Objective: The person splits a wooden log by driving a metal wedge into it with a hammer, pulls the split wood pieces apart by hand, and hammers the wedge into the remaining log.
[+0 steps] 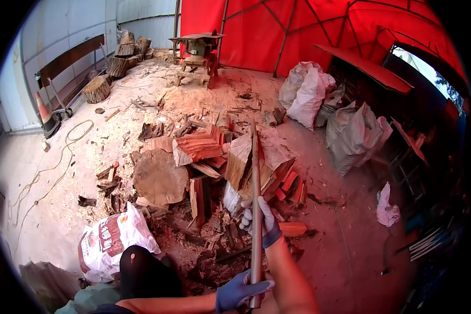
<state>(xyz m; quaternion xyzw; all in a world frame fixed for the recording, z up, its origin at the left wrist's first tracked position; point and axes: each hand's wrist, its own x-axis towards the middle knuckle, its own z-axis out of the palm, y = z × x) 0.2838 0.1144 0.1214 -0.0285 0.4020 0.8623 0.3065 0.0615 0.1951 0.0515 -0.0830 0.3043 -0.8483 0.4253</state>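
A long-handled tool [256, 230] stands nearly upright in front of me, its far end over the split wood. My left hand [240, 291], in a blue and grey glove, is closed round the handle near its lower end. Higher up, my right hand [261, 222], gloved too, wraps the same handle. Beside the tool's far end is a split log piece [239, 159]. A round log end [160, 178] and reddish split pieces [199, 145] lie to the left. The tool's head is hard to make out.
A printed sack [118, 242] lies at lower left, near my dark-clad knee [147, 275]. White sacks [310, 97] stand at right. Farther back are a machine on a stand [197, 49] and stacked logs [124, 55]. A cord [68, 152] and a traffic cone [44, 115] are at left.
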